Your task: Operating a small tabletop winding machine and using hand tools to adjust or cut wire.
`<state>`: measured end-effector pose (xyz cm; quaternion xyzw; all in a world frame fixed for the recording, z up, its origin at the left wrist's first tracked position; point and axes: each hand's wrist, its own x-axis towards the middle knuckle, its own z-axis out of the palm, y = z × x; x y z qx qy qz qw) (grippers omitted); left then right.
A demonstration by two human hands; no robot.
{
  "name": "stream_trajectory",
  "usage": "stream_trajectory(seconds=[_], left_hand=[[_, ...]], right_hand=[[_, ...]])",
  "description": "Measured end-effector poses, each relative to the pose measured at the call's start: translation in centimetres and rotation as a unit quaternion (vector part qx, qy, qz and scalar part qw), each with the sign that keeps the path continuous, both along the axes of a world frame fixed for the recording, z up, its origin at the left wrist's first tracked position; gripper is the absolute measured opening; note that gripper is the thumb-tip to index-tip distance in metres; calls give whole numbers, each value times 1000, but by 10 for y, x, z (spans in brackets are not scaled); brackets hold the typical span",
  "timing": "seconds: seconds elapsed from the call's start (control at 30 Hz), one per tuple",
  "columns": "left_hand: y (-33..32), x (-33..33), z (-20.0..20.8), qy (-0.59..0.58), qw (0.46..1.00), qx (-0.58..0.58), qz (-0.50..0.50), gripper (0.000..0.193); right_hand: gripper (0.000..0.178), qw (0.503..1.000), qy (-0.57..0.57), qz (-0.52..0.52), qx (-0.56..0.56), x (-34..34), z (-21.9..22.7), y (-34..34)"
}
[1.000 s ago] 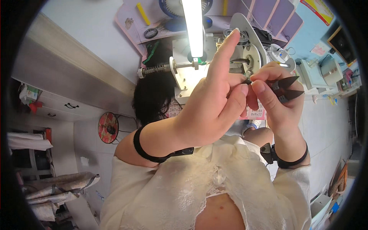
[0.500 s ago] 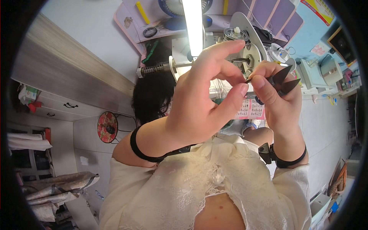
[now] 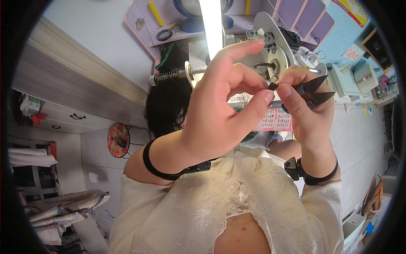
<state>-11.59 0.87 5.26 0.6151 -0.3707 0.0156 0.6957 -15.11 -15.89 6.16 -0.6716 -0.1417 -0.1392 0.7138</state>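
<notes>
My left hand (image 3: 220, 93) is raised in front of the machine, thumb and forefinger pinched on a small dark piece (image 3: 272, 86) too tiny to make out, its other fingers lifted. Against it, fingertip to fingertip, my right hand (image 3: 305, 103) pinches the same spot. Tucked in the right palm is a pair of dark thread snips (image 3: 314, 91), blades apart and pointing up to the right. Behind the hands stands a machine with a spring-wound rod (image 3: 169, 77), a round plate (image 3: 277, 63) and a spool (image 3: 260, 37), partly hidden.
A bright tube lamp (image 3: 211, 27) hangs over the machine. Long black hair (image 3: 167, 106) lies left of it. A purple shelf (image 3: 311, 25) rises behind, with a fan (image 3: 190, 6). A round floral stool (image 3: 119, 140) stands on the floor at left; white appliances (image 3: 342, 82) at right.
More of the small dark piece shows between the fingertips. The snips have tilted slightly, their blades turning rightward. Both hands otherwise stay nearly in place; the view has shifted a little.
</notes>
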Motion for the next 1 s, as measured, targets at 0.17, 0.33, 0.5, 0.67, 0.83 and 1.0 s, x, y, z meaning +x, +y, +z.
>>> stream_trajectory(seconds=[0.17, 0.33, 0.5, 0.67, 0.83, 1.0], left_hand=[[0, -1, -1, -15, 1000, -2, -1, 52], [-1, 3, -3, -58, 996, 40, 47, 23], [3, 8, -9, -115, 985, 89, 88, 10], [-2, 12, -11, -181, 971, 91, 128, 6], [-3, 13, -21, 136, 985, -94, 49, 13], [35, 43, -34, 277, 906, -319, 26, 16]], right_hand=[[14, 1000, -1, -10, -20, 0, -3, 0], [9, 993, -56, -21, -104, 3, -8, -3], [8, 978, -123, -67, -157, 8, -16, 1], [10, 998, -34, -48, -12, 9, -27, 16], [14, 973, 111, 4, 200, 16, -46, 20], [11, 914, 253, -38, 316, 26, -73, 32]])
